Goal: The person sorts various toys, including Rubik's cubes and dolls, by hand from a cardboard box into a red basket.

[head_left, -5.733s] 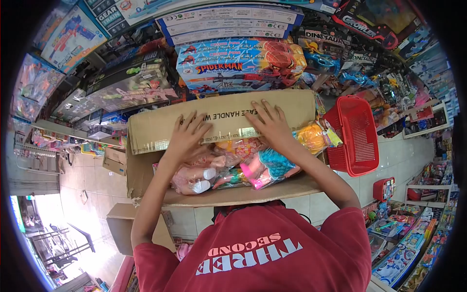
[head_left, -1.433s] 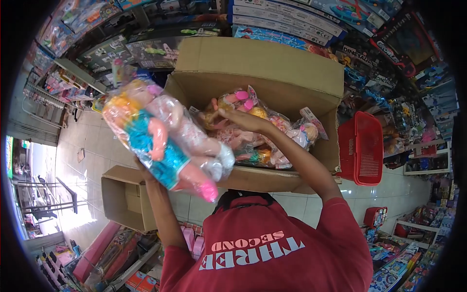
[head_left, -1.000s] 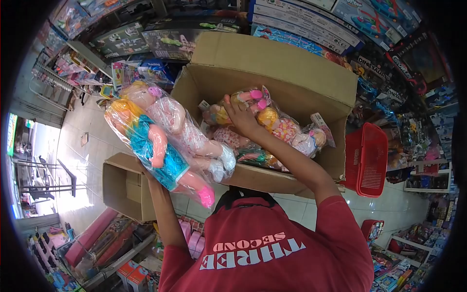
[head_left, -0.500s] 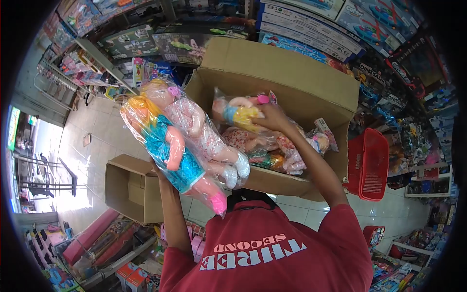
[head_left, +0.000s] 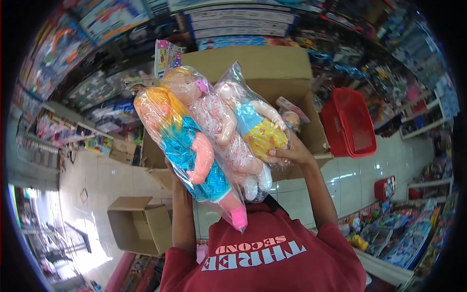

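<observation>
While dolls [head_left: 214,141] block carton [head_left: 253,63].

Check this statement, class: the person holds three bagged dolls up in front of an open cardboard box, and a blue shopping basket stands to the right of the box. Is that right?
Not quite. In the head view the shopping basket beside the cardboard box is red, not blue. The rest stands: the left hand and right hand hold three bagged dolls in front of the open box.

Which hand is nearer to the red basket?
Right. The right hand grips the yellow-skirted doll just beside the red basket; the left hand, hidden behind the blue-dressed doll, is farther off.
</observation>
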